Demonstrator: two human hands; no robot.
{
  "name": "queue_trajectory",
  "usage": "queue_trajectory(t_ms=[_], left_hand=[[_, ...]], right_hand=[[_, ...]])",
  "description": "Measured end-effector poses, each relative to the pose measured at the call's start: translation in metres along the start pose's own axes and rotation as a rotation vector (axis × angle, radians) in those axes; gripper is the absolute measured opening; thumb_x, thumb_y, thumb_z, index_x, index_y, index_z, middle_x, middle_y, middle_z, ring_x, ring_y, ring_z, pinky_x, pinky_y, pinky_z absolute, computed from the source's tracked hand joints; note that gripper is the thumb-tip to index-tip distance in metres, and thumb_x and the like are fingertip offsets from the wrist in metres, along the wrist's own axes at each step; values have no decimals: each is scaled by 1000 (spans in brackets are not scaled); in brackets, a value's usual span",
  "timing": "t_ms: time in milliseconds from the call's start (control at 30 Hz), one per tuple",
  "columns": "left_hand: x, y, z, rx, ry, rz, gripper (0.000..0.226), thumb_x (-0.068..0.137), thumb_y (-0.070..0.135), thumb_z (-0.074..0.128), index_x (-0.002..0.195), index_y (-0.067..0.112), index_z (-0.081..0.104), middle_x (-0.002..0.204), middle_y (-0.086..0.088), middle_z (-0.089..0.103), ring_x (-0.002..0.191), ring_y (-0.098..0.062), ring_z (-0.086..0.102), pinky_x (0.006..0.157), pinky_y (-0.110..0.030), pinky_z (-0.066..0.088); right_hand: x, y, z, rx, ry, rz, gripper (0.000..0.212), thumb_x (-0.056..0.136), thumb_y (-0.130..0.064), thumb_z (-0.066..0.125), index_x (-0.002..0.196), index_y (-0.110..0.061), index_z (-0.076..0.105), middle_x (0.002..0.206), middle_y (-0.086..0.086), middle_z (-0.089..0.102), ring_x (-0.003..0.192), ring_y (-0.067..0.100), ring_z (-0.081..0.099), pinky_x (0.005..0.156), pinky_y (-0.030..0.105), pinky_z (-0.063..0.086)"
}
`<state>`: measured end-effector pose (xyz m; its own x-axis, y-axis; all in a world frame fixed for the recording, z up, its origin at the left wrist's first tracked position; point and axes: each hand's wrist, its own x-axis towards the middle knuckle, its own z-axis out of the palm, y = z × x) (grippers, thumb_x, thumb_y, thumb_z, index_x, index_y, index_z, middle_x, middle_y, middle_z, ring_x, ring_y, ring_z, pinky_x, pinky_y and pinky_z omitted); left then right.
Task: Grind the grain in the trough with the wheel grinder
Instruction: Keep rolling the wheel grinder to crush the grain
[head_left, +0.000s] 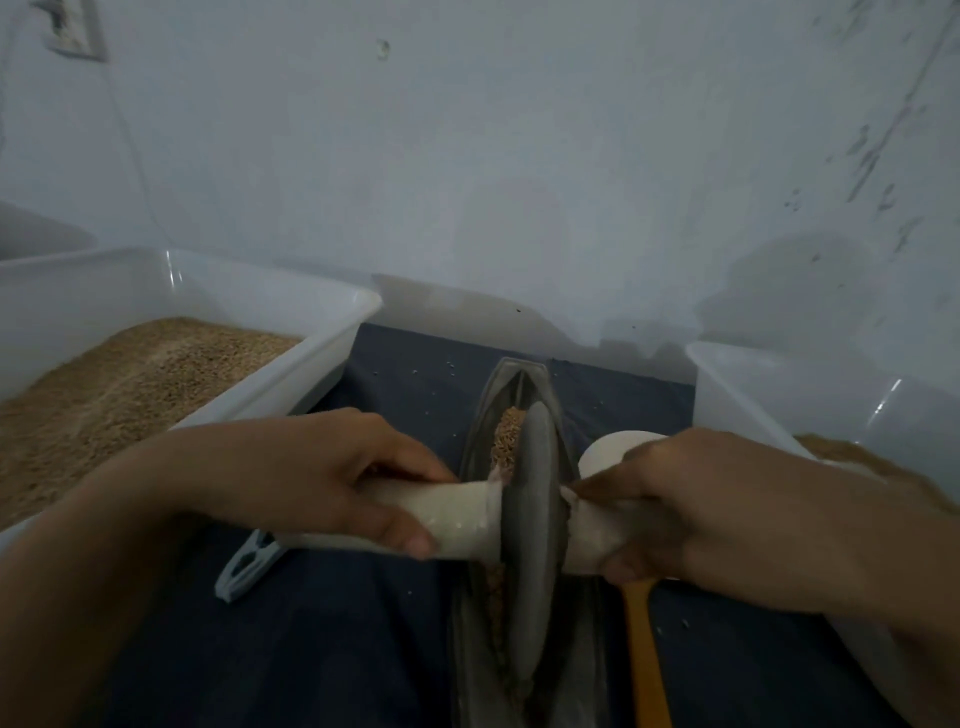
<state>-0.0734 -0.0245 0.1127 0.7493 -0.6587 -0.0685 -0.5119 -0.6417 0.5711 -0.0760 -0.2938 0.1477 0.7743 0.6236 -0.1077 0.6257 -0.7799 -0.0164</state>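
A narrow boat-shaped metal trough (519, 374) runs away from me on a dark blue cloth. Tan grain (506, 436) lies in its groove. A grey wheel grinder (535, 519) stands upright in the trough, with a pale cloth-wrapped axle handle (467, 514) sticking out on each side. My left hand (311, 478) grips the left handle. My right hand (717, 514) grips the right handle. Part of the grain is hidden behind the wheel.
A white plastic tub (332, 332) with tan grain stands at the left. Another white tub (753, 395) stands at the right. A spoon with a white bowl (608, 452) and an orange handle lies under my right hand. A pale clothes peg (249, 566) lies on the cloth. A white wall rises behind.
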Motion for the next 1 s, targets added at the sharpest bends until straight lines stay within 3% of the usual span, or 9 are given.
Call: queue_trajectory(t_ms=[133,233,367,433,600,733,833,900,1000], left_hand=[[10,-1,8,138,130,-58,28,83,46,63,110,46,58,103,24,63,94,8,56,80,-14,43],[25,-3,17,270,321,-155,35,87,40,58,122,41,53,113,18,60,100,1,54,86,-21,41],[43,-9,32,560,615,-178,45,92,42,48,136,35,43,128,11,55,116,-12,48,90,-25,31],[47,-13,36,622,665,-153,46,93,42,46,138,34,39,130,11,53,116,-13,48,91,-26,30],[35,-13,22,401,512,-26,47,87,36,60,133,33,49,116,11,60,106,-6,56,90,-27,40],[14,-7,10,42,231,66,41,82,39,67,120,49,56,101,27,62,96,7,57,81,-10,42],[4,-1,3,-85,84,89,41,77,55,64,117,57,53,105,33,61,97,10,59,79,-5,41],[4,1,3,-95,63,59,38,77,60,61,114,60,53,105,33,62,98,11,58,80,-5,41],[14,-2,9,40,216,-27,29,77,57,56,105,57,59,96,33,63,92,14,56,76,-7,41]], right_hand=[[11,4,9,-31,52,45,42,84,-48,61,124,-44,52,104,-8,63,94,7,58,80,27,48],[31,19,20,-22,92,129,53,88,-38,60,137,-42,39,125,0,56,112,16,52,84,24,41],[50,32,35,-42,259,168,56,95,-27,51,144,-40,27,110,1,48,107,16,46,74,24,32],[52,35,40,-67,300,162,56,96,-27,49,145,-37,24,110,0,48,105,16,43,76,26,33],[40,24,24,-97,144,107,54,92,-38,54,141,-38,32,121,0,55,110,14,49,78,23,35],[12,11,7,-7,-24,15,41,84,-47,61,123,-41,53,103,-14,62,86,-1,54,67,12,40],[1,9,0,68,-90,-4,42,82,-51,61,122,-44,54,106,-16,63,93,-2,56,82,18,45],[4,10,0,107,-97,-1,39,83,-49,60,121,-44,54,107,-16,64,91,-2,57,80,18,46],[20,16,10,65,-26,60,45,87,-43,58,131,-42,47,115,-12,59,96,3,55,76,18,42]])
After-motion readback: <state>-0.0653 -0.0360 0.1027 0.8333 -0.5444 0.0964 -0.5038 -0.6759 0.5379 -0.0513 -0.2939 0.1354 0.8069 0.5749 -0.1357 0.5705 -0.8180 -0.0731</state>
